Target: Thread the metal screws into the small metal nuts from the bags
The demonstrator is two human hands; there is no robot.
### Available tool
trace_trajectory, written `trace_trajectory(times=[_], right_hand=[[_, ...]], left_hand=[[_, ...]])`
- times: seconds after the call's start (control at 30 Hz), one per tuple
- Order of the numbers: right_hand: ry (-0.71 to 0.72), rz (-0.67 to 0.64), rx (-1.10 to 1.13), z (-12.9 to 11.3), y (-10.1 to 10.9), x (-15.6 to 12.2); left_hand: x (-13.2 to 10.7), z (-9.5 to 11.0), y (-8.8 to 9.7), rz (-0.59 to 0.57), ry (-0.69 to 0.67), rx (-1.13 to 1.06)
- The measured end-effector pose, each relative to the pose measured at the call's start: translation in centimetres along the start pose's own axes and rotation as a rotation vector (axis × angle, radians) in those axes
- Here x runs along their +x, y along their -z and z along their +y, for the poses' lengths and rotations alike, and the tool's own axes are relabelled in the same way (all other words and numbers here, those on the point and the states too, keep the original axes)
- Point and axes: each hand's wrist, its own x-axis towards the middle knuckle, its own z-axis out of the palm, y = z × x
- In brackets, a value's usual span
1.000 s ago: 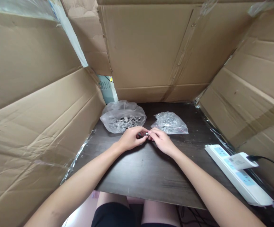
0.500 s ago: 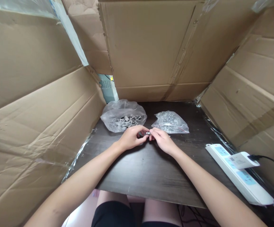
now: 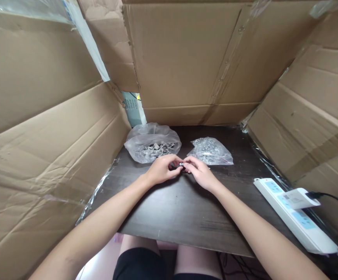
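My left hand (image 3: 163, 169) and my right hand (image 3: 199, 172) meet fingertip to fingertip over the dark wooden table (image 3: 186, 210). Both are closed in a pinch on a small shiny metal part (image 3: 182, 164) held between them. Just beyond the left hand lies an open clear plastic bag (image 3: 151, 142) with several small metal pieces in it. Beyond the right hand lies a second, smaller clear bag (image 3: 210, 151) of metal parts with a red strip along its edge.
Cardboard walls stand on the left (image 3: 40, 136), at the back (image 3: 192, 62) and on the right (image 3: 311, 109) of the table. A white power strip (image 3: 294, 216) with a plugged-in adapter and black cable lies at the right edge.
Both hands stay together at the same spot; only the fingers have shifted slightly around the small part.
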Motion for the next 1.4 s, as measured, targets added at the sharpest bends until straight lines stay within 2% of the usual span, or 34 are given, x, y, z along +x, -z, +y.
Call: trace_trajectory(times=[0.1,0.3,0.53,0.77,0.93,1.4], right_hand=[[0.014,-0.011,0.042,-0.08,-0.09,-0.05],[0.057,-0.013,-0.124,0.27,0.17,0.16],[0.047,-0.047,-0.094,-0.02,0.32,0.08],[0.051,-0.019,-0.126,-0.21,0.32,0.04],[0.055,-0.062,-0.096,-0.15,0.41,0.05],[0.059,-0.015,-0.124,-0.04,0.17,0.09]], left_hand=[[-0.03,-0.09,0.02,0.000,-0.002,0.004],[0.00,0.14,0.00,-0.003,-0.020,0.006],[-0.06,0.10,-0.03,-0.009,-0.015,-0.003],[-0.05,0.22,0.01,-0.019,-0.035,0.011],[-0.04,0.05,-0.08,-0.011,-0.034,0.013],[-0.04,0.18,-0.03,-0.032,-0.009,-0.001]])
